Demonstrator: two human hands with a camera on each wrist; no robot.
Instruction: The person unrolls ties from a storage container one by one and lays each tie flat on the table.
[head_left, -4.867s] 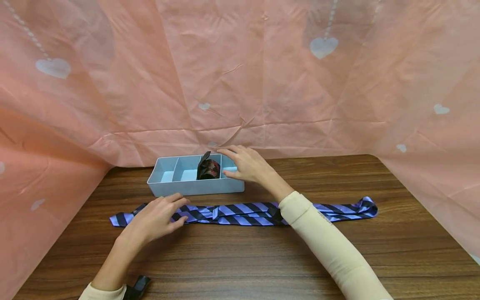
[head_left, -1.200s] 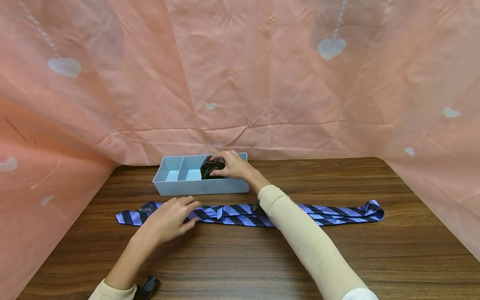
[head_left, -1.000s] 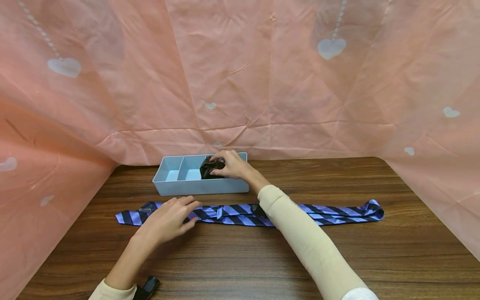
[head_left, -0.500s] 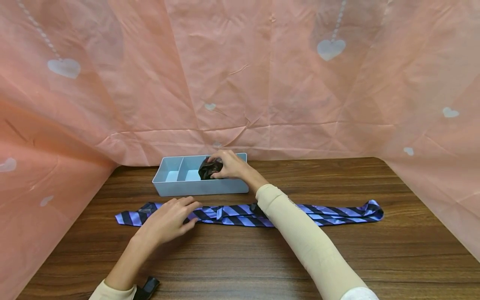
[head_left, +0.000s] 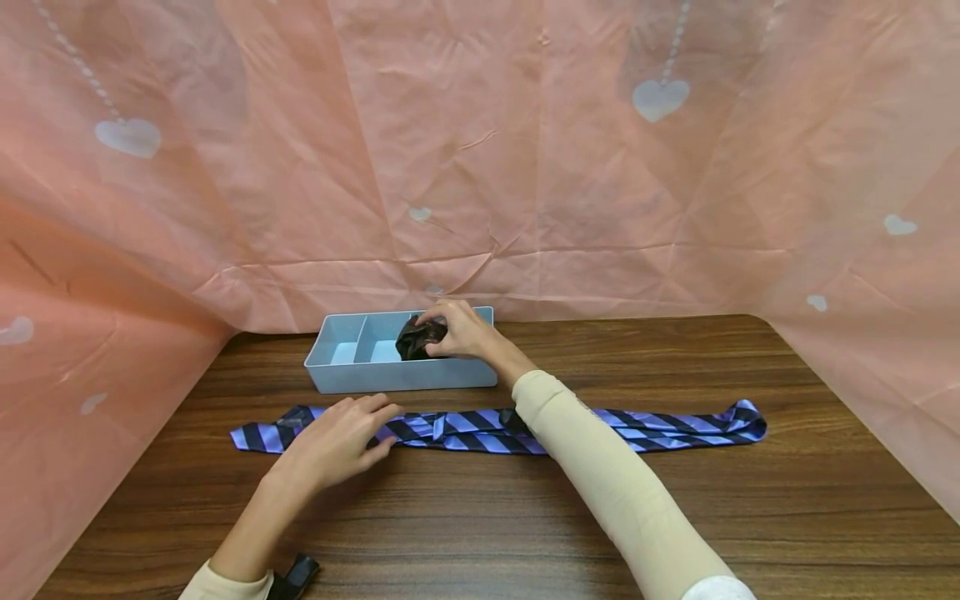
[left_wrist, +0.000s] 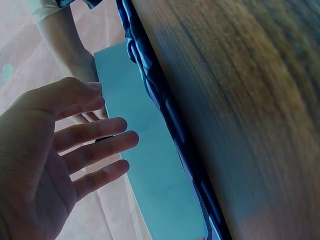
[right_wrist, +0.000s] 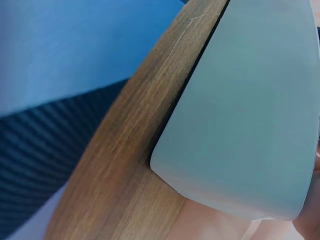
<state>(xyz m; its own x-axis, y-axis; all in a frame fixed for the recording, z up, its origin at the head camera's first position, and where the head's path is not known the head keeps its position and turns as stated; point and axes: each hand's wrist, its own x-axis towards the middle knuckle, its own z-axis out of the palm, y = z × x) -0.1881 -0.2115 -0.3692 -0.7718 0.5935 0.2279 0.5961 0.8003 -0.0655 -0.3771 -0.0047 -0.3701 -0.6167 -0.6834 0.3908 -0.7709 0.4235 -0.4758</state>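
In the head view, my right hand reaches into the light blue divided box. Its thumb and fingers grip a dark, shiny rolled-up necktie, partly hidden by the hand. My left hand hovers over a blue-and-black striped necktie, fingers loosely bent and holding nothing. The left wrist view has the left hand in front of the box wall, with the striped tie beyond. In the right wrist view the box fills the middle; the gripped tie is mostly out of sight.
The striped necktie stretches along the brown wooden table, in front of the box. A pink curtain with pale hearts hangs behind and at both sides. The box's two left compartments show their bare floors.
Since the oldest frame, my right hand has come left and closed round the rolled necktie. Lately the roll has shifted slightly left in the box. My left hand has stayed nearly still.
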